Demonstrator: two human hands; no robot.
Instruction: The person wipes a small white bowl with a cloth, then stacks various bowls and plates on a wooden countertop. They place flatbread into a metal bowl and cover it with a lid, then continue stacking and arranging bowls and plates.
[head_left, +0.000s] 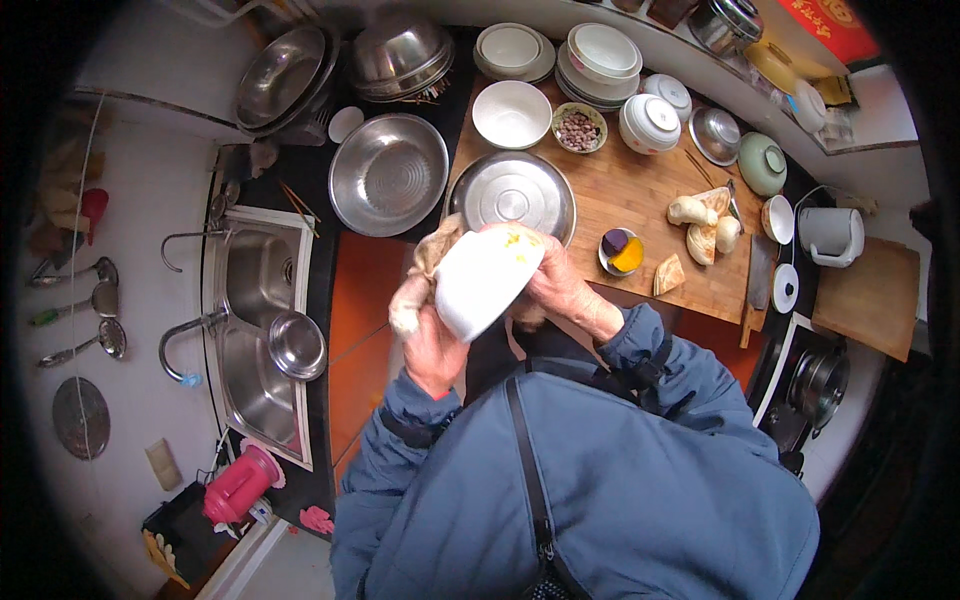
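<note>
Between my two hands a white bowl (480,285) is held tilted, with small yellow marks near its far edge. My left hand (430,340) is closed on the bowl's left side. A tan cloth (437,245) is bunched against the bowl just beyond those fingers. My right hand (568,290) grips the bowl on its right, with some of its fingers hidden behind it. Just beyond the bowl, a shiny round metal lid or basin (512,195) lies at the near left of the wooden board.
On the wooden board (630,190) are stacked white bowls (603,55), a bowl of beans (578,130), bread pieces (700,225) and a cleaver (757,290). A large metal basin (388,175) stands left of the board. Further left is a double sink (258,330).
</note>
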